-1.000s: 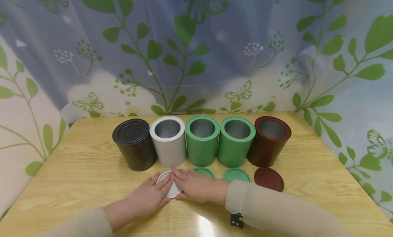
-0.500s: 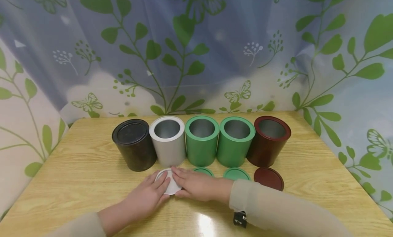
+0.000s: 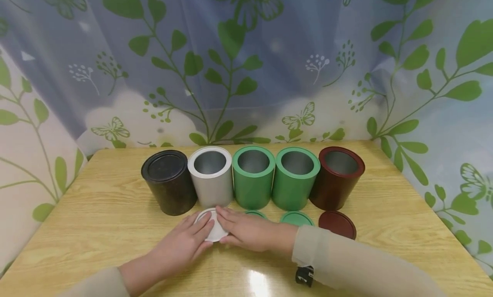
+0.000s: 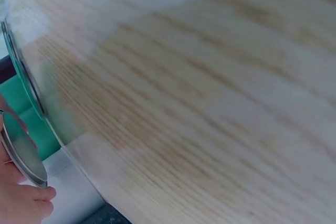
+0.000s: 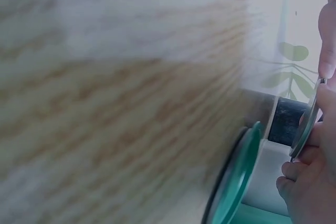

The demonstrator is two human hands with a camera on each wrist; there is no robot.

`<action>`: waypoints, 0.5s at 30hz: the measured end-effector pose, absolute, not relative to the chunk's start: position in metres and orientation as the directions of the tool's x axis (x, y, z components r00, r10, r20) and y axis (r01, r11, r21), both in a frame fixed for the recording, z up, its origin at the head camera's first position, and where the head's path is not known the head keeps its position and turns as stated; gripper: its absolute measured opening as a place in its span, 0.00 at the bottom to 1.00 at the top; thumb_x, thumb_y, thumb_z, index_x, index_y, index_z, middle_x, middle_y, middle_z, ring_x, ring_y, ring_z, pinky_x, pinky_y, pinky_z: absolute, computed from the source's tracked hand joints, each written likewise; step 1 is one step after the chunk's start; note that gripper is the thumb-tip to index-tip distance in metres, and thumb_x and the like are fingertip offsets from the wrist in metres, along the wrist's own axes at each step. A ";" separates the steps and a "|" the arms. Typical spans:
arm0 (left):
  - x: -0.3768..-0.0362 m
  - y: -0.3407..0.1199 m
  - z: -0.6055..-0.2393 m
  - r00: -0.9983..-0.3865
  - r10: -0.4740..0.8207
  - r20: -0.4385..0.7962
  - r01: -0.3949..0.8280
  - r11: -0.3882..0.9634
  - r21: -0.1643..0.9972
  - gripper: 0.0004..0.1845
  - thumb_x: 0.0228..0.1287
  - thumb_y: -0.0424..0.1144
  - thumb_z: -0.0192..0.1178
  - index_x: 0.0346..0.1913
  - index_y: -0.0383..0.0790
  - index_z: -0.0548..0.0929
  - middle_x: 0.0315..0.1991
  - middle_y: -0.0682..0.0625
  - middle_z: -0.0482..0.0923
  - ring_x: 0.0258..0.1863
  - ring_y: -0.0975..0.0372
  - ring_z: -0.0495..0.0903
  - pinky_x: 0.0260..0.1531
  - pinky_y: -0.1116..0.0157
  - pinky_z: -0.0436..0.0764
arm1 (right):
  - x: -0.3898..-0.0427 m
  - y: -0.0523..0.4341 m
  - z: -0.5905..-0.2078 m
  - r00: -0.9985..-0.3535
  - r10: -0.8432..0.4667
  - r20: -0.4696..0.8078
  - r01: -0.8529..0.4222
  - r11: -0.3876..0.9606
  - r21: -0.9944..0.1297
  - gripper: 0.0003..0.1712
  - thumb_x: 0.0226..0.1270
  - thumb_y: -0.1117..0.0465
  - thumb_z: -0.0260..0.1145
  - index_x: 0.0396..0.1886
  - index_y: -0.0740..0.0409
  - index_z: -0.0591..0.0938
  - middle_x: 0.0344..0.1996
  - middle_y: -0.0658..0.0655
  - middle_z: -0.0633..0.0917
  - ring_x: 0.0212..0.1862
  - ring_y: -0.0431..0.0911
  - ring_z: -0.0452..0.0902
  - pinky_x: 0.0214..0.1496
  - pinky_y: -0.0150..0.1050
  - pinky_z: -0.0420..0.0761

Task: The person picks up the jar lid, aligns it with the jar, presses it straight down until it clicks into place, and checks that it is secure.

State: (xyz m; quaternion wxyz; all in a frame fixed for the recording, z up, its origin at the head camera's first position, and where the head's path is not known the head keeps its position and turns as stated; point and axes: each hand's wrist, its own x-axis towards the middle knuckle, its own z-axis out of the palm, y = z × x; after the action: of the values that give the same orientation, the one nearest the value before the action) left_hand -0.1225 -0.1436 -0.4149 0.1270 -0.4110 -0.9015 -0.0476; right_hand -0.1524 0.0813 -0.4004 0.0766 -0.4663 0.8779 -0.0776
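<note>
A round white lid [image 3: 216, 229] is held between both hands in the head view, in front of the white can [image 3: 211, 181]. From the left side my left hand [image 3: 178, 245] grips its edge, with fingers lying over the top. My right hand [image 3: 252, 230] grips the opposite edge. The lid's greyish underside shows raised off the table in the left wrist view [image 4: 23, 153] and the right wrist view [image 5: 306, 127], with fingertips under its rim. The white can's top is uncovered and shows a grey metal inside.
A black can [image 3: 169, 181] with a lid on stands left of the white one. Two green cans, including the nearer-middle green can [image 3: 252, 185], and a dark red can [image 3: 335, 185] are uncovered. Green lids [image 3: 296, 218] and a dark red lid [image 3: 337, 225] lie in front on the wooden table [image 3: 96, 220].
Both hands have moved the white lid slightly away from me, closer to the white can. The cans and the other lids stay where they were.
</note>
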 end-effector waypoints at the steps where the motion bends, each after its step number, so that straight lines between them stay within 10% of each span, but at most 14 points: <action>1: -0.123 -0.144 -0.415 -0.629 0.729 0.270 0.754 0.657 -0.016 0.25 0.70 0.48 0.49 0.57 0.29 0.76 0.60 0.36 0.70 0.59 0.42 0.68 0.56 0.48 0.69 | -0.152 0.082 -0.400 -0.555 -0.830 -0.056 -0.808 0.554 -0.199 0.36 0.74 0.46 0.45 0.70 0.69 0.56 0.71 0.63 0.52 0.71 0.50 0.47 0.69 0.38 0.53; 15: -0.123 -0.149 -0.395 -0.583 0.726 0.364 0.769 0.638 -0.040 0.28 0.73 0.52 0.42 0.58 0.31 0.76 0.60 0.38 0.70 0.59 0.42 0.68 0.52 0.47 0.71 | -0.150 0.078 -0.377 -0.576 -0.817 0.019 -0.816 0.573 -0.078 0.37 0.73 0.45 0.47 0.69 0.68 0.60 0.70 0.64 0.55 0.70 0.52 0.51 0.67 0.42 0.58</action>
State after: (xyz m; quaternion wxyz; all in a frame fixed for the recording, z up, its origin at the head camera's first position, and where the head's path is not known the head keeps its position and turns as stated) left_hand -0.1231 -0.1493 -0.3946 0.1763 -0.4212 -0.8876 -0.0610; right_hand -0.1501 0.0777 -0.3767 0.0095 -0.4605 0.8867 -0.0389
